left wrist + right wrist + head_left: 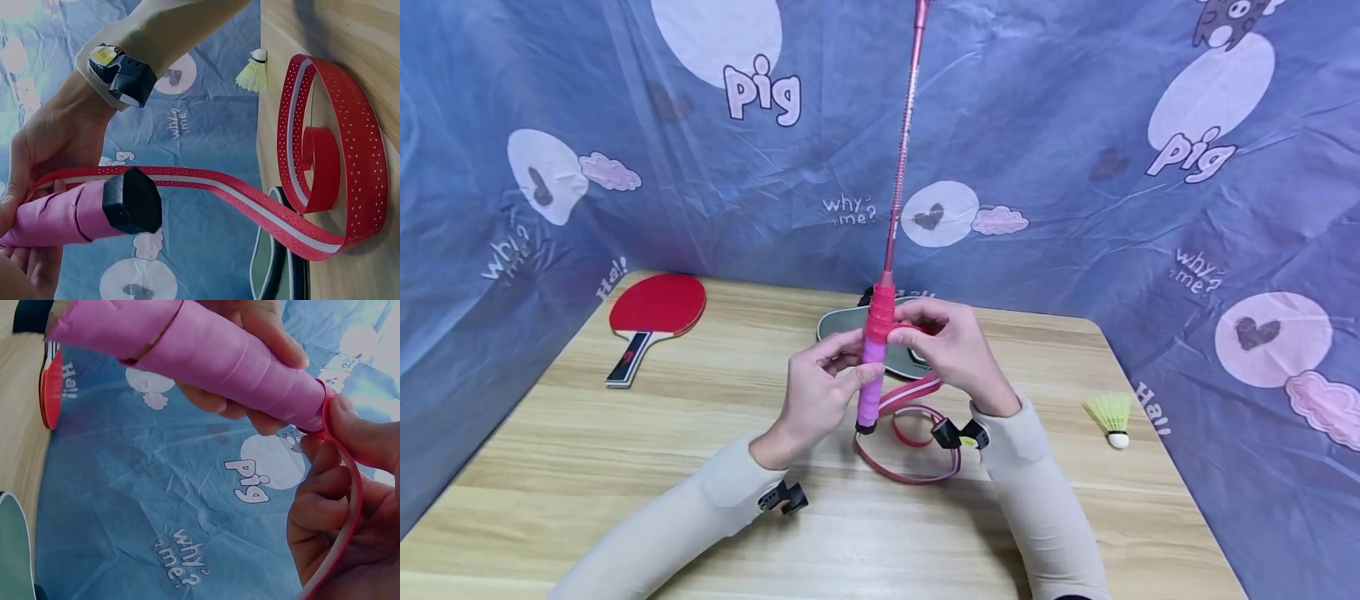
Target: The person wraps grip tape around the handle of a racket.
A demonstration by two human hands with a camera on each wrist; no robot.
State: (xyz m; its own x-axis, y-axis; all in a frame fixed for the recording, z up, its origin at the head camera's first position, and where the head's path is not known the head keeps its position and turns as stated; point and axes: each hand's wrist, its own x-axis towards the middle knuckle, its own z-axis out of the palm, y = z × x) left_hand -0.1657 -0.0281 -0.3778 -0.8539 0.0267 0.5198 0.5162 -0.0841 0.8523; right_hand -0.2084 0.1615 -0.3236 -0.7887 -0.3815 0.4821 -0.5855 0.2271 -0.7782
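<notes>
A badminton racket [901, 167] stands upright with a slight tilt over the table, its head outside the head view. Its handle [870, 379] has a purple-pink wrap, with red tape wound round the upper end and a black butt cap [139, 203] at the bottom. My left hand [816, 396] grips the handle between thumb and fingers. At the top of the purple part, my right hand [958, 354] pinches the perforated red grip tape [362, 144] against the handle. From there the tape hangs down, its tail curling in loose loops on the table; a white strip runs along its inner side.
A red table tennis paddle [658, 304] lies at the back left of the wooden table [760, 533]. Behind the hands is a grey-green case [841, 322], partly covered. A yellow shuttlecock [1108, 414] lies near the right edge. Blue printed cloth [1037, 125] surrounds the back and sides.
</notes>
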